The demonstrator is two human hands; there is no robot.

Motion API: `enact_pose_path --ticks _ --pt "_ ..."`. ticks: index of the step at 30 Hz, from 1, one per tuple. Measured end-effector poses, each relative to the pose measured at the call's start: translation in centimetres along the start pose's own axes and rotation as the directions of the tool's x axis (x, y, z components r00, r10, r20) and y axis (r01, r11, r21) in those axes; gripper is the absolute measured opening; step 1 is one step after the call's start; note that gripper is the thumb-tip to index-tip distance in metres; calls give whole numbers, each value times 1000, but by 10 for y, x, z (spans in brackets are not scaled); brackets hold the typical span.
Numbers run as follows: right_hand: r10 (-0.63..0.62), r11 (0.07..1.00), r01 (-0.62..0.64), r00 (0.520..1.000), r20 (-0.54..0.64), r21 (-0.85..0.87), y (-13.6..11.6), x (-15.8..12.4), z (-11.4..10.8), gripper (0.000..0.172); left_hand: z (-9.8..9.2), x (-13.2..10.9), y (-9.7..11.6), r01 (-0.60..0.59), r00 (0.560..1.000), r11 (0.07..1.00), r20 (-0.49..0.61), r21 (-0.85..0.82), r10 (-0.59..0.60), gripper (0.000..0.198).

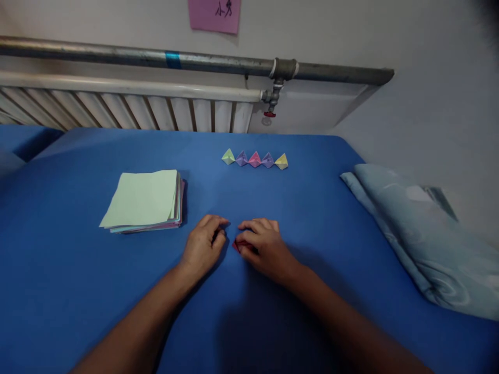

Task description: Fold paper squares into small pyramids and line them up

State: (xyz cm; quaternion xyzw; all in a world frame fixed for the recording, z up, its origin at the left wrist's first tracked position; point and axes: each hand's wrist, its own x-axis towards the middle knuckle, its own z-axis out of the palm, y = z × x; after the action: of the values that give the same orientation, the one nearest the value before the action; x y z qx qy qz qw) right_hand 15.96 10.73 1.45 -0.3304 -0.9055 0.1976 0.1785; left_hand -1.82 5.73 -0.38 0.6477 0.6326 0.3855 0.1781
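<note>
My right hand point(264, 244) rests on the blue surface point(78, 280) with its fingers curled over a small red folded paper piece point(238, 245), of which only a corner shows. My left hand point(205, 243) lies just to the left of it, fingers curled in, with nothing visible inside them. A row of several small folded paper shapes point(254, 159) in green, purple, pink and yellow lies farther back. A stack of coloured square paper point(144, 200), pale green on top, sits to the left of my hands.
A folded light blue cloth point(424, 234) lies along the right edge. A metal pipe point(195, 59) and a white radiator point(128, 106) run behind the surface. A pink note point(214, 14) hangs on the wall.
</note>
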Motion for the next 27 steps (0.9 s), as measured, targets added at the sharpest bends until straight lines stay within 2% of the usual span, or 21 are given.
enact_pose_path --ticks 7,11,13,15,18,22,25,27 --pt "10 1000 -10 1000 6 25 -3 0 0 7 -1 0 1 5 1000 1000 2 -21 -5 24" --pt "99 985 -84 990 -95 148 7 -1 -13 13 -5 0 6 -11 1000 998 2 -56 11 21" --pt "190 966 -150 965 -180 212 20 -6 -21 18 -8 -1 11 -65 998 996 -7 -66 65 18" --pt "266 939 -188 927 -264 288 35 -18 -28 15 -10 -3 17 -158 987 986 -6 -59 158 16" --pt "330 919 -235 897 -293 316 50 -38 -30 10 -8 -5 25 -282 958 959 53 17 280 18" --pt "279 938 -186 907 -316 294 44 -50 -29 9 3 -4 32 -323 942 928 160 185 296 19" --pt "218 953 -123 915 -341 278 34 -47 -29 9 10 -1 36 -284 955 924 165 258 247 18" --pt "194 955 -99 921 -337 281 30 -45 -28 9 11 2 37 -252 965 940 138 231 225 16"
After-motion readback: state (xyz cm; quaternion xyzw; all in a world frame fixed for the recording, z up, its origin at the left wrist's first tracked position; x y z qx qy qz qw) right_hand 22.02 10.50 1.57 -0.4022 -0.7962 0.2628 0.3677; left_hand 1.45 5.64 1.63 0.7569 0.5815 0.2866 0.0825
